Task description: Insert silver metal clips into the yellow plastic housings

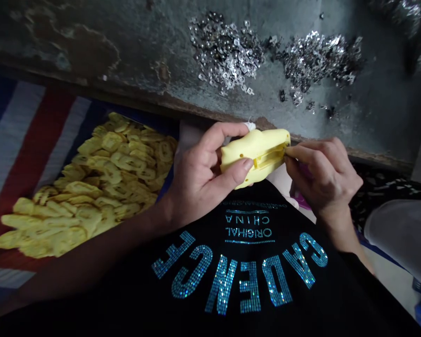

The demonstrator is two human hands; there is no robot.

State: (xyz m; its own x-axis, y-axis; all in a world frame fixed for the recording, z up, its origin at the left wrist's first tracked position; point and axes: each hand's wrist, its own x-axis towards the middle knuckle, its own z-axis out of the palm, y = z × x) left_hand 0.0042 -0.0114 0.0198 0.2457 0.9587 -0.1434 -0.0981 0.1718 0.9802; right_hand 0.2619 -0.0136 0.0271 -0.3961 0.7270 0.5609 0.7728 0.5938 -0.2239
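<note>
My left hand [210, 171] grips a yellow moulded plastic piece [256, 147], thumb on the near side and fingers behind it. The piece has a long recessed slot and small holes, and its slot faces up towards me. At its right end, the fingertips of my right hand [319, 173] are pinched together and reach into the slot. Whatever they pinch is too small and covered to make out. A bit of white wrapping shows at the tip of my left index finger.
Small shiny metal clips lie in one heap [229, 54] and a second heap [315, 58] on the worn metal table [143, 56]. Many similar yellow pieces [101, 178] fill a striped red, white and blue sack [38, 140] at left. The table edge runs just beyond my hands.
</note>
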